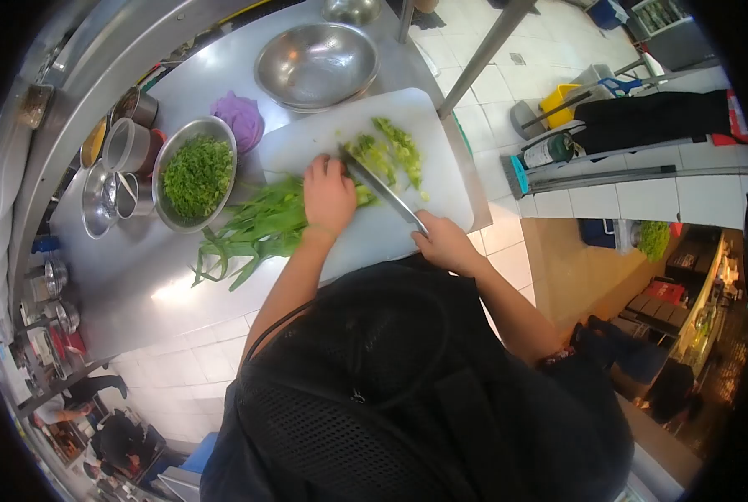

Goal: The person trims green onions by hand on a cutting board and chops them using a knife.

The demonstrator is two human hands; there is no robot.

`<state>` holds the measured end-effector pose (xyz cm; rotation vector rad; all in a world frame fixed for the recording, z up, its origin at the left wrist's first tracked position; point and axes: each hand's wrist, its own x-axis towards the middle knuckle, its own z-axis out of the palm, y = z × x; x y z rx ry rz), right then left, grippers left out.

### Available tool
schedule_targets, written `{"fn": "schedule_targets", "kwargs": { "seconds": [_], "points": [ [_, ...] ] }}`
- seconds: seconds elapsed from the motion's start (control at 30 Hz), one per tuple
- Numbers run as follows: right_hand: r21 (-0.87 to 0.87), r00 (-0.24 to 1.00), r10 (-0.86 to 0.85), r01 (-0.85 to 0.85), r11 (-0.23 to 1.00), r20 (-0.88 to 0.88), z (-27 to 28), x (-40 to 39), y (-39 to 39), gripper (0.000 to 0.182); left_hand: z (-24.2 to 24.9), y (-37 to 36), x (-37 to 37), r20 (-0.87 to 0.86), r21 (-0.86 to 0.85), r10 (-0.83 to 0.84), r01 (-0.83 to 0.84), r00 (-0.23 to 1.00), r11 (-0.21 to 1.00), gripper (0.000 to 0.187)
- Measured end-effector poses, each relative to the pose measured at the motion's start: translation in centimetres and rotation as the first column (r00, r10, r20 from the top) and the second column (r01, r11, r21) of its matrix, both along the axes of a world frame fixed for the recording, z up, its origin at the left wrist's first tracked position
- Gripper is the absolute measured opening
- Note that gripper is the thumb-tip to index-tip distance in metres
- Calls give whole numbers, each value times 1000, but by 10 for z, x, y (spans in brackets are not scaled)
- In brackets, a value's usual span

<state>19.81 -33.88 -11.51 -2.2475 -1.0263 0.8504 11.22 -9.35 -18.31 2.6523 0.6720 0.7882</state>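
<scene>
My right hand (448,241) grips the handle of a kitchen knife (384,189), whose blade slants up and left across the white cutting board (449,180). My left hand (330,197) is closed over a bunch of long leafy greens (261,219), pressing it on the board beside the blade. The leaf ends hang past the board's left side onto the metal table. Beyond the knife lie chopped green pieces (403,155) in loose piles. A metal bowl (233,138) full of finely cut greens (197,177) stands left of the bunch.
A large metal bowl (317,67) sits behind the board, with a crumpled purple cloth (238,121) to its left. Several containers (127,146) crowd the left of the steel table (152,259). A metal post (487,54) rises by the far right corner. Other people (121,439) are at lower left.
</scene>
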Motion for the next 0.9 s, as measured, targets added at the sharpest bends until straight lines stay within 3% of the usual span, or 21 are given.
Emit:
{"fn": "schedule_targets", "kwargs": {
  "seconds": [0.03, 0.1, 0.13, 0.27, 0.33, 0.47, 0.57, 0.63, 0.73, 0.87, 0.9],
  "points": [
    [-48, 999, -45, 44, 998, -29, 2, 1, -6, 24, 14, 4, 2, 0, -4, 8, -8, 1000, 1000, 17],
    [-64, 996, -85, 83, 995, -37, 9, 4, -7, 25, 39, 19, 8, -393, -311, -203, 79, 897, 947, 18],
    [-70, 990, -134, 131, 989, -37, 15, 6, -6, 26, 44, 26, 13, -406, -437, -266, 70, 874, 897, 28],
    [-73, 981, -191, 188, 979, -28, 27, 3, 1, 28, 65, 15, 3, -491, -291, -387, 272, 780, 917, 50],
    [-37, 993, -115, 114, 993, -23, 17, 0, 0, 27, 64, 9, -3, -637, -114, -392, 422, 664, 900, 77],
    [-25, 989, -142, 141, 990, -43, -2, -10, -3, 26, 43, 14, 1, -602, -165, -427, 417, 675, 894, 86],
    [-10, 987, -149, 149, 989, -57, -3, -14, -1, 25, 29, 12, 3, -461, -164, -440, 414, 770, 895, 88],
    [-22, 987, -158, 157, 987, -36, 2, -15, 0, 24, 24, -2, 2, -384, -107, -285, 265, 878, 958, 88],
    [-19, 990, -139, 139, 990, -17, 4, -14, -1, 24, 22, -18, -6, -299, 7, -182, 193, 937, 981, 83],
    [-31, 990, -137, 137, 990, -12, 3, -14, 1, 26, 28, -11, -6, -331, -46, -158, 151, 931, 987, 81],
    [-38, 990, -138, 137, 990, -25, 7, -13, 1, 28, 23, -7, -8, -191, -67, -193, 183, 962, 981, 73]
  ]
}}
